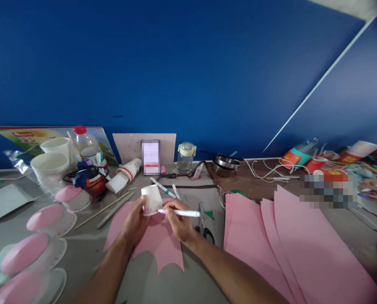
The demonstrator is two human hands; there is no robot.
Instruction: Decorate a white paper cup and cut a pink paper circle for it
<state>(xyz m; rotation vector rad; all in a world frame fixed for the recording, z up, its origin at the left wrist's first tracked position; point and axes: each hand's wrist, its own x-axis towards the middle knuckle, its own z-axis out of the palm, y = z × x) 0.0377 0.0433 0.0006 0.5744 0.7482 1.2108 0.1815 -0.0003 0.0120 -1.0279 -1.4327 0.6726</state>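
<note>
My left hand (135, 221) grips a white paper cup (152, 197) by its left side. Small pink marks run along the cup's lower edge. In my right hand (179, 223) is a white marker pen (188, 213), its pink tip at or very near the marked edge; exact contact is hard to see. Under both hands lies a cut sheet of pink paper (159, 249) with scalloped edges. Two more markers, one of them a white marker with a teal end (163, 188), rest just beyond the cup. Scissors (205, 230) with black handles lie right of my right hand, partly hidden.
Several pink-topped white cup pieces (25, 253) line the left side. Pink sheets (305, 240) are stacked at right. Behind stand a phone (151, 157), a glass jar (185, 158), metal bowls (225, 164) and stacked paper cups (50, 164). Another person's hand (374, 188) shows far right.
</note>
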